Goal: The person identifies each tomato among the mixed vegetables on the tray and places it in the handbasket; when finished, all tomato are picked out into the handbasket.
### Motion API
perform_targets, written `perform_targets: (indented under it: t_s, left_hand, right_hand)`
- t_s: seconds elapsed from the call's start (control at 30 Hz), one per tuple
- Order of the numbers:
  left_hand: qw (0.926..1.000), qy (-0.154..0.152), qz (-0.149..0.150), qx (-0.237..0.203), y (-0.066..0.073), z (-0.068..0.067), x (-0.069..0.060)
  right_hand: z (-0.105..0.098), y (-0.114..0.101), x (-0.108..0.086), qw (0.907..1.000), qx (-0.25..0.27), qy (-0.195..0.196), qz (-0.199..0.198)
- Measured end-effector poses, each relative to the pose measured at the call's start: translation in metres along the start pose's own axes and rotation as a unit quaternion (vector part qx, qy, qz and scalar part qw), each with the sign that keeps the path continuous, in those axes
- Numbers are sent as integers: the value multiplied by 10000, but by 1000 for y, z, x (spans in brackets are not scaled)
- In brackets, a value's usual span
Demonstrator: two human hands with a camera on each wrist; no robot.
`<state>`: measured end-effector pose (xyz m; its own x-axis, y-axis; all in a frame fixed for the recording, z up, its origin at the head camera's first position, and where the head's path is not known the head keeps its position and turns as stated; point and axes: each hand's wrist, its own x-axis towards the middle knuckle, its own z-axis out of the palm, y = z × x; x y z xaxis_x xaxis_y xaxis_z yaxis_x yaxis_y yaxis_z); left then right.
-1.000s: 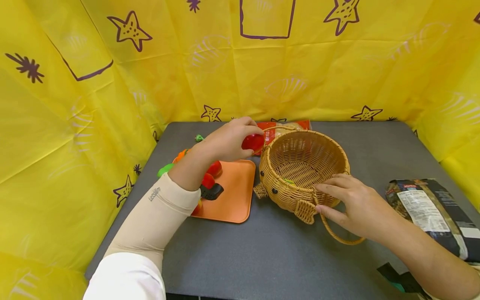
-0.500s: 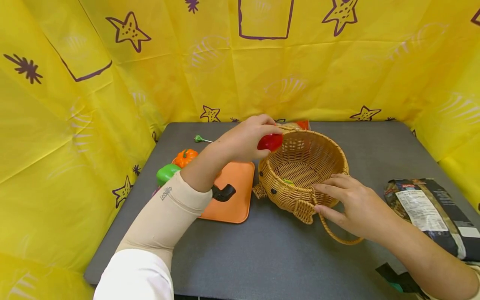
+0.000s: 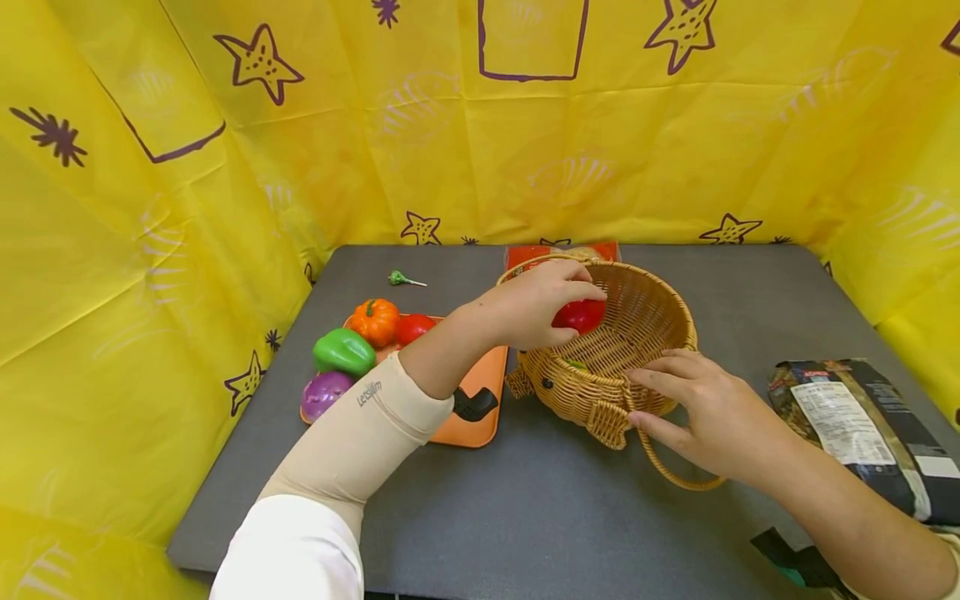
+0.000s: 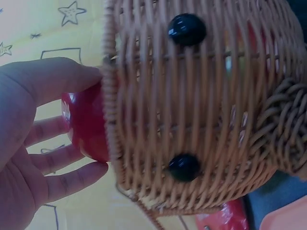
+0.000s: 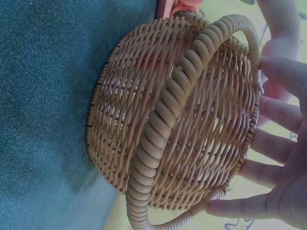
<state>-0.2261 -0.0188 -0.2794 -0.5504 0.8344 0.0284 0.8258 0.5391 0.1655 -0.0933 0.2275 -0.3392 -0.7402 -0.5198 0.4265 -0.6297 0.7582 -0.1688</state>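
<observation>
A wicker basket point(image 3: 652, 312) with black button eyes and a woven snout stands on the grey table. My left hand point(image 3: 534, 310) holds a red, round, glossy toy fruit point(image 3: 579, 317) by its fingertips over the basket's opening. In the left wrist view this red fruit point(image 4: 88, 122) is at the rim, partly hidden behind the wicker wall. My right hand point(image 3: 708, 408) rests its extended, spread fingertips on the rim at the near right, beside the hanging handle point(image 5: 160, 120). A small green thing point(image 3: 576, 364) shows inside the basket, mostly hidden by the wall.
Left of the basket, an orange tray point(image 3: 491, 371) bears a toy pumpkin point(image 3: 377, 322), green pepper point(image 3: 344, 351), purple vegetable point(image 3: 324, 393), red tomato point(image 3: 415, 327) and black curved piece point(image 3: 475, 404). A lollipop point(image 3: 403, 278) lies behind. A red packet point(image 3: 522, 253) and dark bag point(image 3: 847, 425) flank the basket.
My left hand has carried the red toy fruit rightward from beside the basket to over its opening, uncovering more of the tray's vegetables. The right hand has stayed at the rim.
</observation>
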Motion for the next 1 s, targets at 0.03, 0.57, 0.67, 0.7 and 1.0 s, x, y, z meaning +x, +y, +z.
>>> perform_targets:
  t_s: [0.03,0.57,0.67,0.7,1.0]
  left_hand:
    - [10000,-74,8,10,1,2,1]
    - [9988,-477,-91,-110,2,16,6]
    - [9991,-405,-36,-90,1,14,3]
    - [9993,-372,-14,-77,1,12,1]
    - [9991,-271,-283,-145,-3,-2,-19]
  right_hand:
    - [0,0,0,10000,4,1,-1]
    - [1,0,0,10000,-2,61,-11]
    - [1,0,-1,10000,-10,57,-35]
    - [1,0,-1,10000,-9,50,-37]
    - [0,0,-1,10000,-28,-58,50]
